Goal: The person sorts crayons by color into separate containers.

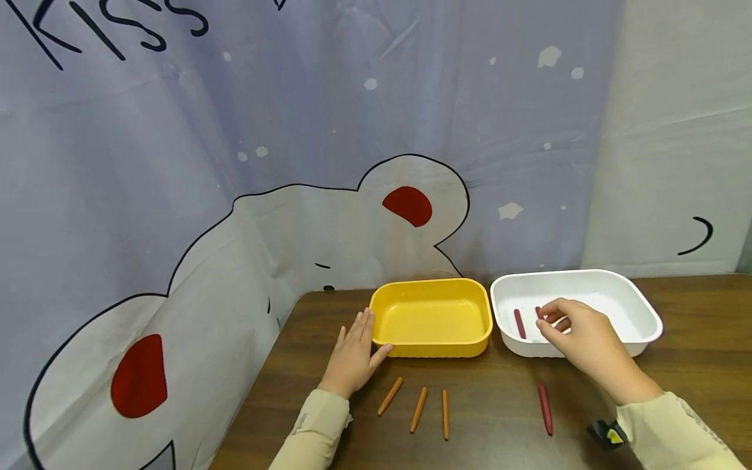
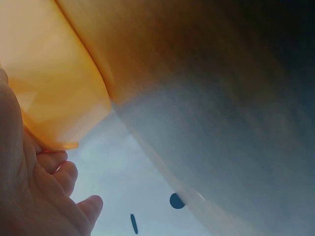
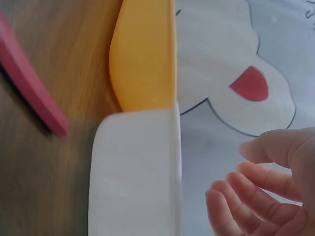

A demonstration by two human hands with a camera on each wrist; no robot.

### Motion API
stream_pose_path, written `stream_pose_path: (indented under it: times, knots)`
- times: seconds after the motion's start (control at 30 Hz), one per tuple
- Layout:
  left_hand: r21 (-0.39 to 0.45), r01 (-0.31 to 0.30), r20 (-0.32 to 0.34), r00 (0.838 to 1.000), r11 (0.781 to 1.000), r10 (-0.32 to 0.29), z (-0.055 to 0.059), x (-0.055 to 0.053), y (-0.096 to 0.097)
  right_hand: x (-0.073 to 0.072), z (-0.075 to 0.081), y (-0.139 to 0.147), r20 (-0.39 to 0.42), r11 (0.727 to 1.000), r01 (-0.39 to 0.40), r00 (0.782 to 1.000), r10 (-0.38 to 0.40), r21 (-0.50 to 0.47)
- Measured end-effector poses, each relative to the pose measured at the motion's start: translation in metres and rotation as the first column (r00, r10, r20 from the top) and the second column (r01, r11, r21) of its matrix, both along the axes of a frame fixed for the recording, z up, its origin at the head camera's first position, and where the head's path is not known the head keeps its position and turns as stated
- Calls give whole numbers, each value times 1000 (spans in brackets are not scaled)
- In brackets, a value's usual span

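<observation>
My left hand (image 1: 350, 359) rests against the left end of the yellow tray (image 1: 431, 350), fingers straight along its side and thumb at the front rim. In the left wrist view, fingertips touch the tray's edge. Over the white tray (image 1: 637, 313) hovers my right hand (image 1: 581, 333), thumb and fingers loosely bent and apart. The right wrist view shows nothing between them. Inside the white tray lies a dark red crayon (image 1: 519, 324); a second red crayon (image 1: 538, 313) shows right at the fingertips, partly hidden by them.
Another red crayon (image 1: 545, 409) lies on the wooden table (image 1: 487, 418) in front of the white tray. Three orange-brown crayons (image 1: 418, 409) lie before the yellow tray. A printed curtain (image 1: 329, 117) hangs close behind both trays.
</observation>
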State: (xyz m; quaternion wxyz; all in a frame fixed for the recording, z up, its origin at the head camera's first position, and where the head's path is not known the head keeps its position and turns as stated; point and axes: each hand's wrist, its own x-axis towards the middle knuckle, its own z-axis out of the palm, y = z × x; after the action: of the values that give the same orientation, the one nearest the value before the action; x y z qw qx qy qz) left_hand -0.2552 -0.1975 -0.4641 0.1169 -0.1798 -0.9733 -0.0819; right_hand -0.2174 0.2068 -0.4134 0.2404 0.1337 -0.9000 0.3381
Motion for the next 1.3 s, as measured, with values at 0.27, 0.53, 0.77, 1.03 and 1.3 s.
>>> stream_pose_path:
  times: [0.27, 0.53, 0.77, 1.03, 1.3]
  knots:
    - [11, 5, -1, 1000, 1000, -5, 0, 0, -1, 18, -9, -11, -63, 1000, -20, 998, 21, 10]
    - [17, 9, 2, 1000, 1000, -9, 1, -1, 1, 35, -23, -16, 24, 999, -40, 999, 40, 11]
    - [27, 2, 9, 1000, 1000, -3, 3, 0, 1, 38, -36, -16, 200, 999, -33, 979, 31, 8]
    - [23, 2, 14, 1000, 1000, -2, 3, 2, 1, 37, -46, -12, 327, 997, -7, 945, -19, 77]
    - [23, 4, 9, 1000, 1000, -4, 3, 2, 1, 41, -49, -13, 495, 1000, 0, 869, -1, 1]
